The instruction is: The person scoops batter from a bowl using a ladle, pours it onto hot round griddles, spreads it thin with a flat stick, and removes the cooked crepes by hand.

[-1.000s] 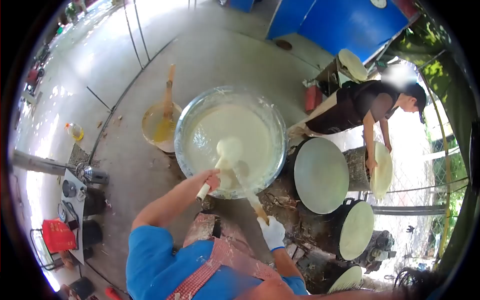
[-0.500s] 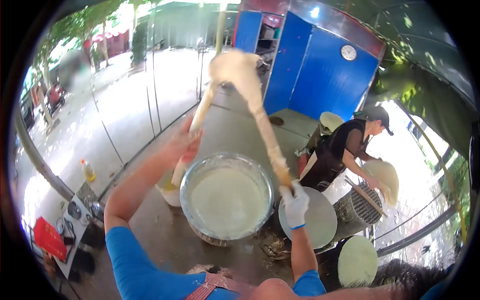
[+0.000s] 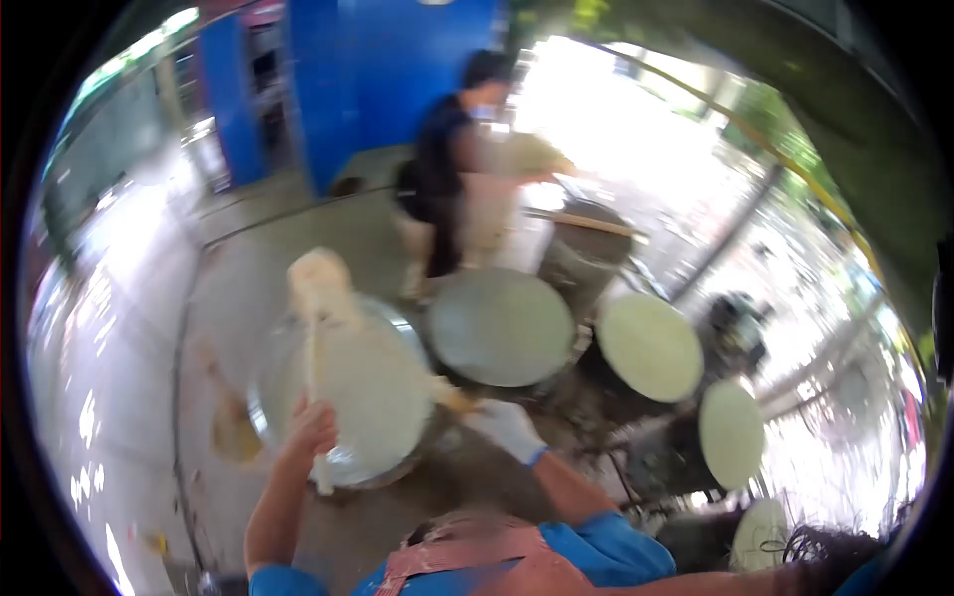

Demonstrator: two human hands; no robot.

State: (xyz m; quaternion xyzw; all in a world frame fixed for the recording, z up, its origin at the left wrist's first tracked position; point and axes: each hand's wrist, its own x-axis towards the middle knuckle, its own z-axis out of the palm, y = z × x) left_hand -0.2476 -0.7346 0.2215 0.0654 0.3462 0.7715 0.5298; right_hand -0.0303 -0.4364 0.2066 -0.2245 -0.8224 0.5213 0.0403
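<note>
My bare left hand (image 3: 313,429) is wrapped round a pale stick (image 3: 314,358), whose upper end bears a lump of cream dough (image 3: 320,283). Under it lies a wide metal basin (image 3: 405,326) of pale batter (image 3: 383,407). In a white glove, my right hand (image 3: 505,427) grips the handle of a wooden paddle (image 3: 452,397) at the basin's right edge. Motion blur hides the paddle's far part and its contact with the dough.
Round griddles stand to the right, one grey (image 3: 502,328) and others with pale rounds (image 3: 651,348). Behind them a person in dark clothes (image 3: 442,169) holds a pale sheet (image 3: 532,157). A blurred bucket (image 3: 235,432) is left of the basin.
The view has swung right. Both hands have come down from the raised position, with the stick and paddle still held. The dough is lower, over the basin's far edge. The other person has lifted the sheet.
</note>
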